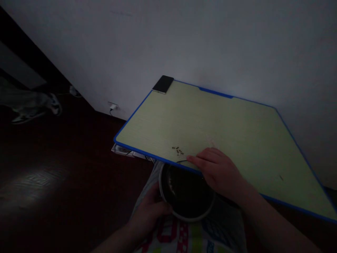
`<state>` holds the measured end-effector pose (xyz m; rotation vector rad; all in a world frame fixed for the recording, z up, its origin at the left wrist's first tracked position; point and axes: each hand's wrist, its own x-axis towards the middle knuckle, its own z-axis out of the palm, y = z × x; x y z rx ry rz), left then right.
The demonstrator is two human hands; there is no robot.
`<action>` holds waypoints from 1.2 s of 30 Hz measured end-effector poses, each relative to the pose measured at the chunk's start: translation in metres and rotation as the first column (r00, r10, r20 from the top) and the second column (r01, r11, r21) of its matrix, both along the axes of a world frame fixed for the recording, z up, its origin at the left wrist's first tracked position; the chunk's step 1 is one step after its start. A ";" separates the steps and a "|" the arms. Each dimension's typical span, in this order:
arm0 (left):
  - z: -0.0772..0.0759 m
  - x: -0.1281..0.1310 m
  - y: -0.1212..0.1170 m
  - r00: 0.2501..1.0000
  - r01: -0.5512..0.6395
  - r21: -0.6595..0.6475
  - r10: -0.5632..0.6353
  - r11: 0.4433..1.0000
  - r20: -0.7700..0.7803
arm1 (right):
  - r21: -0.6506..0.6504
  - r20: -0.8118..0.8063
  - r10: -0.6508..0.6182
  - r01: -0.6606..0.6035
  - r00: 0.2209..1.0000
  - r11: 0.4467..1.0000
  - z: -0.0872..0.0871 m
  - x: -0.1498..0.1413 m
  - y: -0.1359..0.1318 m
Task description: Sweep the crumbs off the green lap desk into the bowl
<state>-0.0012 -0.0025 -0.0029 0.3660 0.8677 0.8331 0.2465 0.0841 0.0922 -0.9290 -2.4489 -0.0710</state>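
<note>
My left hand (155,209) grips the rim of a round bowl (193,218) with a light rim and a dark inside. The bowl sits over my lap, just under the front edge of the table (223,123). On the tabletop near that edge lies a small scatter of brown crumbs (178,151). My right hand (218,168) rests closed on the table edge, to the right of the crumbs. A thin dark strip (181,161) shows at its fingertips; the dimness hides what it is. What lies in the bowl is too dark to make out.
A dark phone (163,84) lies at the table's far left corner. The table stands against a pale wall (210,42) with a plugged-in socket (113,106). At the far left, another person's leg and shoe (54,104) are on the dark floor (65,158).
</note>
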 end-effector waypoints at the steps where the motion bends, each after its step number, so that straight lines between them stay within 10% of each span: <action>1: 0.001 0.000 0.000 1.000 0.000 -0.008 0.000 1.000 -0.007 | 0.001 -0.008 0.005 -0.005 1.000 1.000 0.000 0.002 -0.001; 21: 0.002 -0.002 0.002 1.000 0.027 0.016 -0.026 1.000 -0.008 | 0.018 0.049 -0.261 0.260 0.964 0.965 -0.003 0.005 -0.013; 36: -0.003 -0.002 -0.001 0.999 0.008 0.021 -0.007 1.000 -0.040 | 0.006 0.047 -0.208 0.208 0.977 0.978 0.000 0.006 -0.011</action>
